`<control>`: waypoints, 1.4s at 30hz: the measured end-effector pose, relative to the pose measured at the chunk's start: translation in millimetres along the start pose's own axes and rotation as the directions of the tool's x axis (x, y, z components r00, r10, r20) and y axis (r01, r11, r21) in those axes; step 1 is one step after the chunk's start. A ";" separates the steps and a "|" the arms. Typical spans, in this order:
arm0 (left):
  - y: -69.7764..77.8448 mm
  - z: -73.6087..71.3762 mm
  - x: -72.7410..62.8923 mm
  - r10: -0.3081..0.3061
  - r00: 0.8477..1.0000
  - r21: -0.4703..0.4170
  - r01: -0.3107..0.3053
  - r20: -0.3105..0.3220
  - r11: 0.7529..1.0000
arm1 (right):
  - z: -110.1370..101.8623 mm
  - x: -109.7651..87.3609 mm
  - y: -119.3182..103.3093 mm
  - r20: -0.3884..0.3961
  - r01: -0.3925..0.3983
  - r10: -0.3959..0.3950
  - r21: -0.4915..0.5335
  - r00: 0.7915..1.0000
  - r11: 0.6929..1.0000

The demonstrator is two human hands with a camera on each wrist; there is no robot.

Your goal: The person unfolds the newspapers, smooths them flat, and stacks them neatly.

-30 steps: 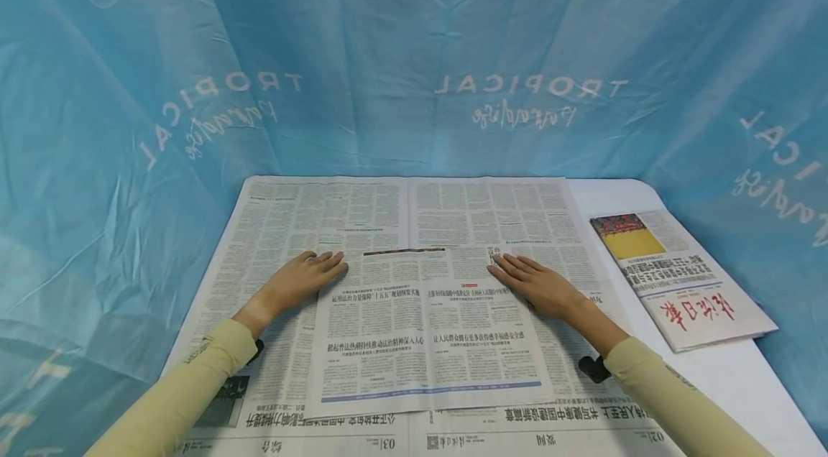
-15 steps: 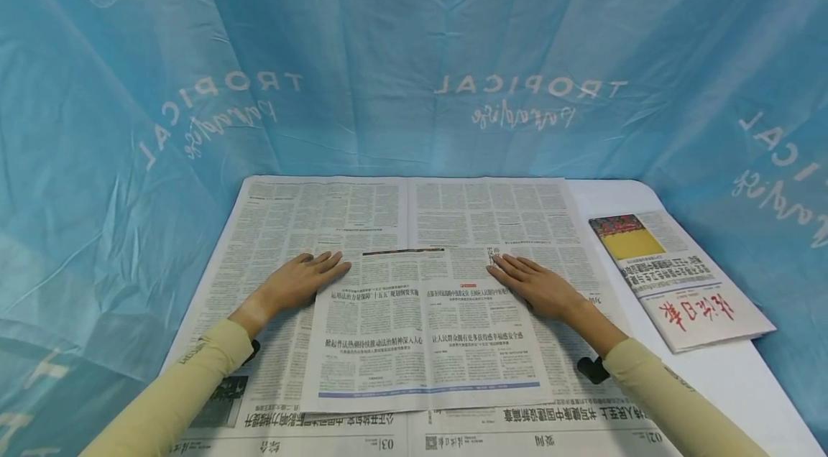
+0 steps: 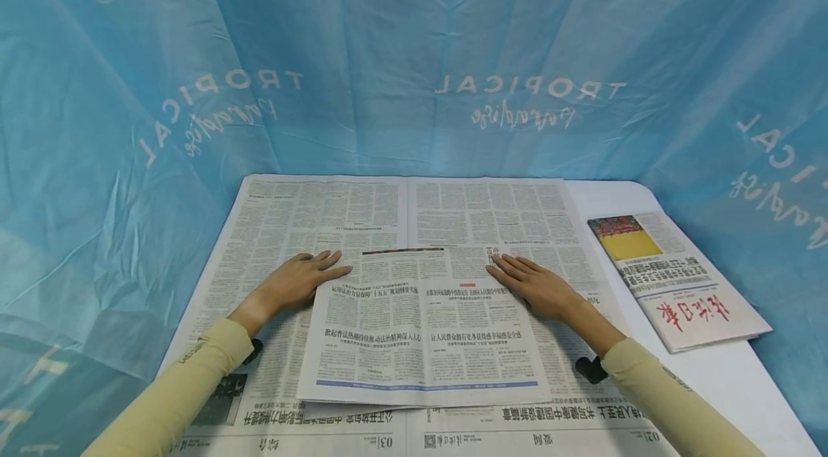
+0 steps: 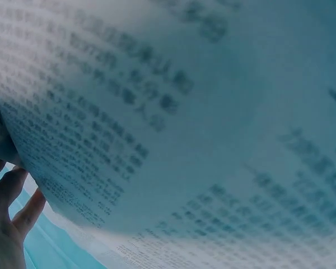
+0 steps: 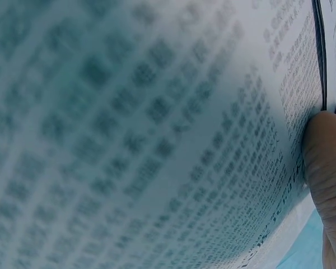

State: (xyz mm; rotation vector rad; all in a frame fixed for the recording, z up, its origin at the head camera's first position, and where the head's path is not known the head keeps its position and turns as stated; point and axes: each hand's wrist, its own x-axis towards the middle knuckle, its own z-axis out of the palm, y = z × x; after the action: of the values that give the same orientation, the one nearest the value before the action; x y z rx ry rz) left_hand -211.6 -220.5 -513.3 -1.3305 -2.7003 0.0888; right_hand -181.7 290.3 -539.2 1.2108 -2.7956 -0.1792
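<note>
A smaller folded newspaper (image 3: pixel 420 356) with a blue stripe along its near edge lies over a large spread newspaper (image 3: pixel 323 209). My left hand (image 3: pixel 291 279) rests at its upper left edge, fingers extended, with the thumb reaching onto the paper. On the upper right part lies my right hand (image 3: pixel 537 286), its straight fingers together and pointing away to the left. In the left wrist view, the left hand (image 4: pixel 11 207) shows beside the paper's edge. The right wrist view has printed paper close up, with the right hand (image 5: pixel 327 174) at its margin.
Another folded newspaper (image 3: pixel 682 281) with red characters and a yellow picture lies on the white table (image 3: pixel 731 378) at the right. Blue curtains (image 3: pixel 414 62) with pale lettering surround the table at the back and sides.
The smaller newspaper's near left corner has shifted slightly left and away from me. My left thumb has edged a little to the right; my right hand stays almost still.
</note>
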 end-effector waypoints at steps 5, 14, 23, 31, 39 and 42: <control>0.5 -4.0 0.7 -0.018 1.000 -0.044 0.019 0.021 0.999 | 1.0 -1.0 -1.2 -0.003 -0.001 0.001 -0.004 1.000 1.000; 0.6 -5.8 4.5 -0.133 0.986 -0.270 0.156 0.101 0.950 | -0.5 -2.3 -2.1 -0.034 0.019 -0.021 -0.047 0.999 0.999; -0.7 -8.4 4.5 -0.134 0.988 -0.335 0.153 0.080 0.930 | -2.0 -2.3 -0.6 -0.051 0.021 -0.025 -0.080 0.998 0.997; -1.0 -10.6 5.5 -0.150 0.986 -0.392 0.167 0.074 0.905 | -2.2 -1.8 2.9 -0.128 0.051 -0.058 -0.054 0.990 0.997; -1.9 -8.0 5.9 -0.169 0.985 -0.448 0.168 0.037 0.878 | -4.3 0.2 3.8 -0.162 0.082 -0.084 -0.017 0.983 0.996; -2.8 -7.4 6.0 -0.181 0.983 -0.479 0.170 0.024 0.861 | -4.3 1.0 3.2 -0.175 0.096 -0.094 0.001 0.980 0.995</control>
State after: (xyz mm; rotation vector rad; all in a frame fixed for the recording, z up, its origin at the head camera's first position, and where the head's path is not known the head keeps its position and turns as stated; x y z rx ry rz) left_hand -216.3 -217.4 -505.1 -1.1566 -2.9216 -0.6543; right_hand -184.1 291.5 -534.5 1.2951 -2.5944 -0.0628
